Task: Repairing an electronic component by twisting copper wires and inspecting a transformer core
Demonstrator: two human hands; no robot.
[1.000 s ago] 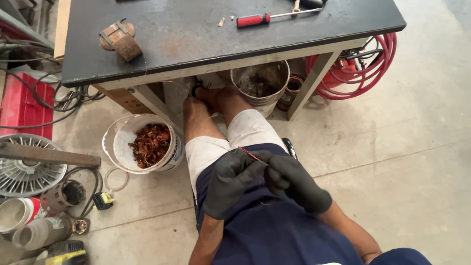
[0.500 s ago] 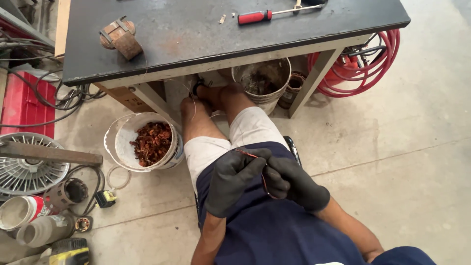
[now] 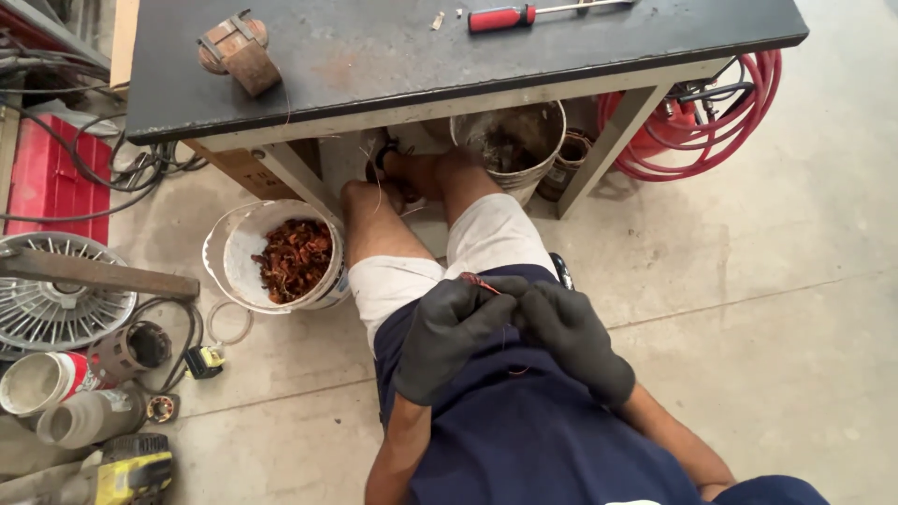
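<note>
The thin reddish wire point(image 3: 479, 282) sits over the person's lap, pinched between the 2 black-gloved hands; it is too fine to follow fully, but the visible bit runs roughly left to right, its short free end pointing left and slightly up toward the bent knee. A faint strand of it seems to trail down over the dark blue shorts point(image 3: 524, 430). Compared with the picture 0.5 s ago, the hands remain pressed together at the same place over the lap and the wire end shows at the same spot; only the view has shifted a little, with the counter edge sitting slightly lower.

The left hand point(image 3: 447, 337) has its fingers point(image 3: 486, 297) curled onto the wire, and the right hand point(image 3: 575, 339) closes on it from the other side, knuckles touching the left.

Just left of the knees stands a white bucket point(image 3: 234, 245) holding rusty-brown scrap. Ahead, the dark counter point(image 3: 402, 56) carries a red-handled screwdriver point(image 3: 505, 17) and a small rusted block point(image 3: 236, 49). A metal bucket point(image 3: 538, 154) stands under it by the feet, and a coiled red hose point(image 3: 748, 122) lies to the right
</note>
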